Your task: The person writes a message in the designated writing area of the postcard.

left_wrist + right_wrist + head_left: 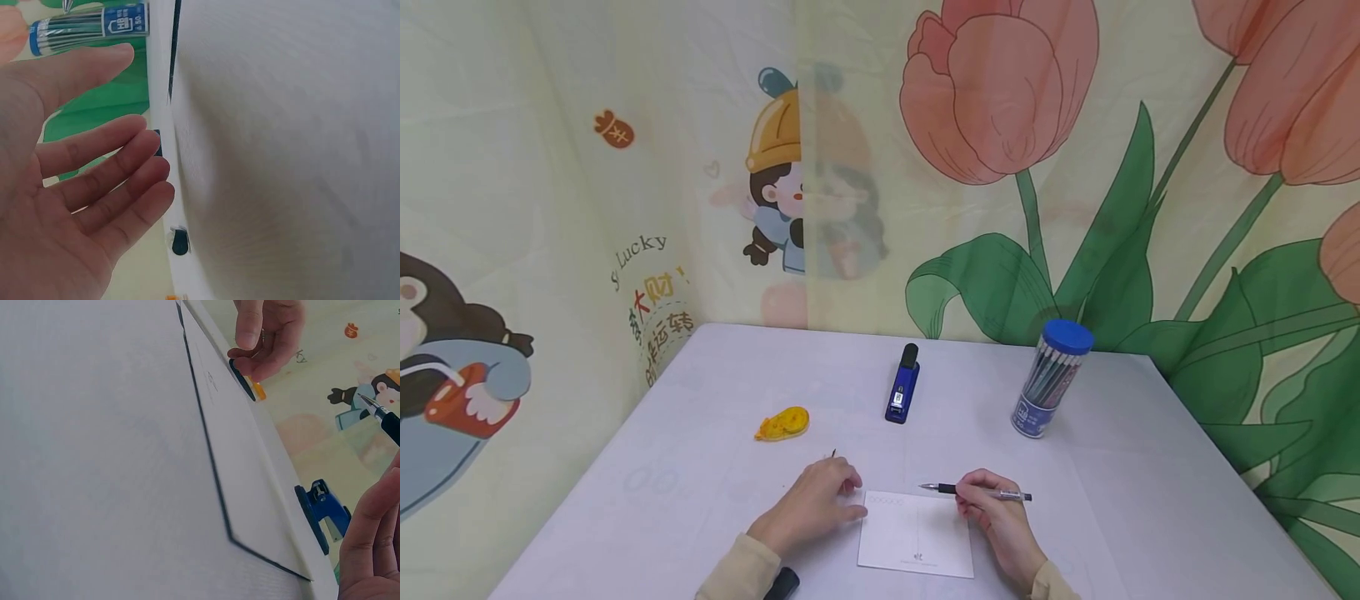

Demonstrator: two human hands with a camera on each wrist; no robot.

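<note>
A white postcard [914, 533] with a thin middle line and a small dark mark lies on the table between the hands. My right hand [996, 518] pinches a clear-barrelled pen [1014, 495] above the card's upper right corner. The pen's bare metal tip points left; its dark grip [390, 427] shows in the right wrist view. At the card's upper left edge is my left hand [817, 502], its fingers loosely bent and the thumb near the edge. The left wrist view shows the left palm [62, 225] holding nothing.
A blue stapler [903, 387] lies beyond the card, with a yellow correction tape [783, 423] to its left. The clear tub of pencils [1049, 379] with a blue lid stands at the back right. Near the left sleeve lies a black object [783, 584], partly hidden.
</note>
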